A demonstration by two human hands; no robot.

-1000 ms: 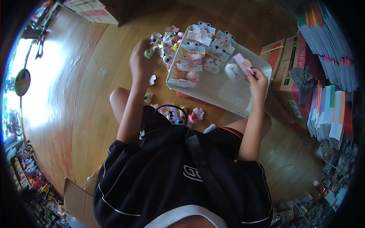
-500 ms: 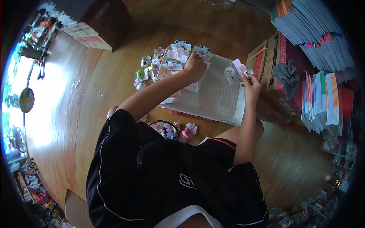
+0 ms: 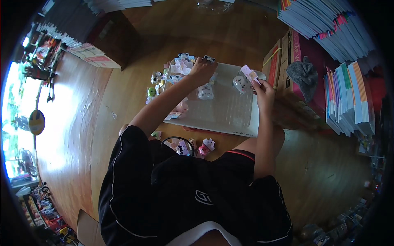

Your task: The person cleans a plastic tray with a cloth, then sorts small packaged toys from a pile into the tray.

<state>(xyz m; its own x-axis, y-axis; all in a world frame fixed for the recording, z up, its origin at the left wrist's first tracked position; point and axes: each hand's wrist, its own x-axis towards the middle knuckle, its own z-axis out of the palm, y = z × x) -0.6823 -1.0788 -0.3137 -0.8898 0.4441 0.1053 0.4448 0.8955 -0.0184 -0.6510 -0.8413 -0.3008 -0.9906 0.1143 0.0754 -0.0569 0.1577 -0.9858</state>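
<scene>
My left hand [image 3: 202,70] is over the left part of a white tray [image 3: 234,129], its fingers closed at a card with a black-and-white character [image 3: 209,59]; what they pinch is partly hidden. Just below it lies a bagged white plush [image 3: 205,92]. At the tray's right side my right hand [image 3: 265,95] grips a pink card [image 3: 248,74] between thumb and fingers. Beside that card is a clear-bagged white plush face [image 3: 240,83]. More carded and bagged toys [image 3: 180,107] cover the tray's left side.
Small toys [image 3: 151,92] lie on the floor left of the tray, others [image 3: 204,148] near my lap. Cardboard boxes [image 3: 283,67] stand on the right, with a grey cloth [image 3: 303,78] and stacked books [image 3: 349,98]. Another box [image 3: 98,57] is at upper left.
The whole view has shifted slightly. My left hand has moved a little up and left over the tray, showing more of the bagged plush below. My right hand still holds the pink card.
</scene>
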